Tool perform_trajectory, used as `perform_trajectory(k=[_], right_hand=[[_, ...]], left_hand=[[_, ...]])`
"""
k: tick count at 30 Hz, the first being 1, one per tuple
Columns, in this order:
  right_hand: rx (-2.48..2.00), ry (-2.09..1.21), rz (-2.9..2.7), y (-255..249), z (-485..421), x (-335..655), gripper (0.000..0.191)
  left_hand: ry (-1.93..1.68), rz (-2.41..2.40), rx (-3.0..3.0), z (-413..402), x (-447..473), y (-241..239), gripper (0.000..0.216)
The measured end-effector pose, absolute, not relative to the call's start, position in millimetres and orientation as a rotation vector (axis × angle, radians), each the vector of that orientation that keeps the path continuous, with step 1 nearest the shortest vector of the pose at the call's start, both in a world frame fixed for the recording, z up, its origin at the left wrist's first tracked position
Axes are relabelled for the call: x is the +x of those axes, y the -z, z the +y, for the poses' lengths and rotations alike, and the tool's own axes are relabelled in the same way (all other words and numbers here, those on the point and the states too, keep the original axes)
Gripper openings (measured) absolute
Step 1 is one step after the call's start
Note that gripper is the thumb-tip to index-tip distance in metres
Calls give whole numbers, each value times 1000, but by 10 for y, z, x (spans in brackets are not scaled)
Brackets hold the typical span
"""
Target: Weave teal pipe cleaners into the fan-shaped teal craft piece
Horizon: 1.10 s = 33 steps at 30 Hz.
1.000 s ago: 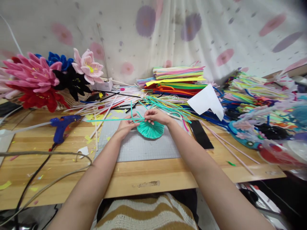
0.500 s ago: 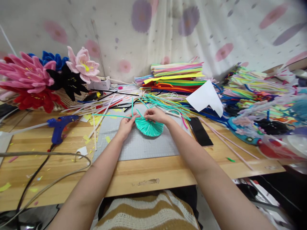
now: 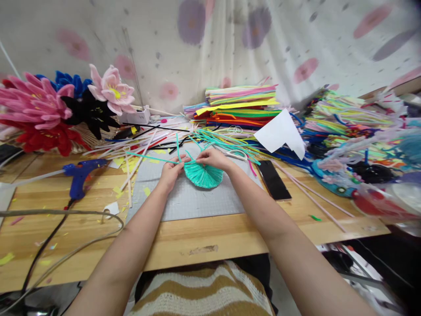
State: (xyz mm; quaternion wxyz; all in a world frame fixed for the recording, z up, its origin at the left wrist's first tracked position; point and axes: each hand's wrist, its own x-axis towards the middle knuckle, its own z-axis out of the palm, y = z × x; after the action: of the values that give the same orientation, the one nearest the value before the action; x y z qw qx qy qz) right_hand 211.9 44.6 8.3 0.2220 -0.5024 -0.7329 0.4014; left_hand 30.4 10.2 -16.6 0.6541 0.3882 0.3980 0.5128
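Note:
A turquoise fan-shaped piece made of pipe cleaners (image 3: 204, 176) is held over the grey cutting mat (image 3: 194, 206), its rounded edge toward me. My left hand (image 3: 172, 172) pinches it at its upper left corner, where loose pipe cleaner ends stick out to the left and upward. At the top edge, the fingers of my right hand (image 3: 212, 158) are closed on the same piece. Exactly which strand the right fingertips grip is hidden. Behind my hands lie loose turquoise pipe cleaners (image 3: 226, 142) and a pair of white-handled scissors (image 3: 237, 154).
A blue glue gun (image 3: 80, 177) with its cord lies at left, below fuzzy flowers (image 3: 36, 103). Stacked coloured pipe cleaners (image 3: 241, 105) stand at the back. Right of the mat are a black phone (image 3: 273, 180), white paper (image 3: 281, 134) and pink stems (image 3: 312, 195).
The upright loose turquoise end and the one pointing left have tilted slightly. Both hands keep their hold on the fan with little movement; the whole view has shifted a touch.

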Motion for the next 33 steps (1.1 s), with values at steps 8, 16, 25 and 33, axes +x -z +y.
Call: perform_trajectory(k=[8,16,25,33], right_hand=[[-1372,-1142,-1886,-70,408,2119,25],[-1345,-1204,-1742,-16,382,2083,22],[-1359,-1169,-1761,46,334,2077,21],[-1352,-1012,-1851,45,302,2074,18]], left_hand=[[-1204,885,834,115,307,159,39],[-1207,874,766,112,296,124,35],[-1212,1083,736,123,342,208,26],[-1196,1016,749,118,326,162,28]])
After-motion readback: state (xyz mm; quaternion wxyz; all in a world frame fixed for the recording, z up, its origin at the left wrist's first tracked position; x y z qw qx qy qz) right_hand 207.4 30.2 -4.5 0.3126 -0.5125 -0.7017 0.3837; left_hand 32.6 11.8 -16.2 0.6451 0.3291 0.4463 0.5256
